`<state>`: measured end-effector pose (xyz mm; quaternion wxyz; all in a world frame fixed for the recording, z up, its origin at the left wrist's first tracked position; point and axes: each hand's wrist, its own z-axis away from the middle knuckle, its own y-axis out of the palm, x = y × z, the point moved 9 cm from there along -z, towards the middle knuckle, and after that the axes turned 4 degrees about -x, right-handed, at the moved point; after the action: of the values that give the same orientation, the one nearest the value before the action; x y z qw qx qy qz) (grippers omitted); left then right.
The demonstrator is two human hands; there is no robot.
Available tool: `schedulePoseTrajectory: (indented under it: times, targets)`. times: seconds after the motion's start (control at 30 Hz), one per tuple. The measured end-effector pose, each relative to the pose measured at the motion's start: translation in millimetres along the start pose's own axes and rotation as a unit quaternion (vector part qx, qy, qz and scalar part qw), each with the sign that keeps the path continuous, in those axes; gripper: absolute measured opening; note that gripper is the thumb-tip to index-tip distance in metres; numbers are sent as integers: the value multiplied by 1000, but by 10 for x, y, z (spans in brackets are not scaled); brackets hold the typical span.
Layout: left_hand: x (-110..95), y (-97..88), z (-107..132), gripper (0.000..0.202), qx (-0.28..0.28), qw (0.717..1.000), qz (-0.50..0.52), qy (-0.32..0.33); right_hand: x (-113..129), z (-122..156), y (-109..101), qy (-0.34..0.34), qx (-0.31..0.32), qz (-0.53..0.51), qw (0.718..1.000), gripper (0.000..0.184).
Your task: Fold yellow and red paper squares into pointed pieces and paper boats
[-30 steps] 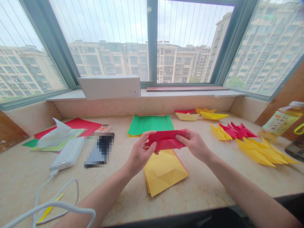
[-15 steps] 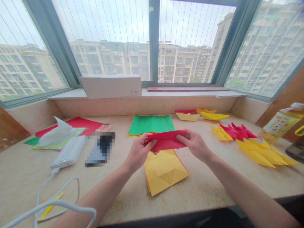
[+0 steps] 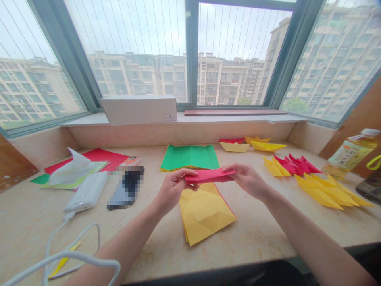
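Both hands hold a folded red paper [image 3: 210, 176] in the air above the counter. My left hand [image 3: 172, 187] pinches its left end, and my right hand [image 3: 247, 179] pinches its right end. The paper lies nearly flat, so only a thin red strip shows. Directly beneath it sits a stack of creased yellow sheets [image 3: 205, 212] with a red edge showing on the right side. Behind the hands lies a creased green sheet [image 3: 189, 156].
Folded yellow and red paper shapes [image 3: 309, 174] lie at the right, paper boats [image 3: 250, 144] at the back. At the left are red sheets [image 3: 98, 157], a tissue [image 3: 71, 169], a white power bank [image 3: 86, 191] with cable, and a phone [image 3: 126, 186]. A bottle [image 3: 353, 153] stands far right.
The red paper has tipped from facing me to nearly flat, so it now shows as a thin strip. Both hands stayed at its ends.
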<state>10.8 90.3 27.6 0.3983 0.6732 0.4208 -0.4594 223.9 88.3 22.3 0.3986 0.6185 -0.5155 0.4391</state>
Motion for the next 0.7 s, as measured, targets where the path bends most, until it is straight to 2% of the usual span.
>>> schedulePoseTrajectory:
  times: [0.1,0.27,0.4,0.47,0.53,0.6,0.7]
  targets:
    - [-3,-17,15,16,-11,1000,-9,-9,40,2,-15,-25,0,13,1000,8]
    - [-6,49,45,27,26,999,9,-24,127,28,18,-79,-7,107,991,21]
    - [73,82,55,31,21,997,-51,-54,159,66,59,-119,-2,162,980,26]
    - [166,135,70,37,39,992,-79,-88,152,72,90,-127,6,172,977,25]
    - [247,186,84,36,64,986,-95,-118,149,60,80,-123,-12,157,980,21]
    - [264,176,72,29,58,986,-96,-123,143,36,46,-104,-42,92,989,18]
    - [189,76,33,30,-8,994,-58,-96,105,16,102,-57,-43,-48,996,46]
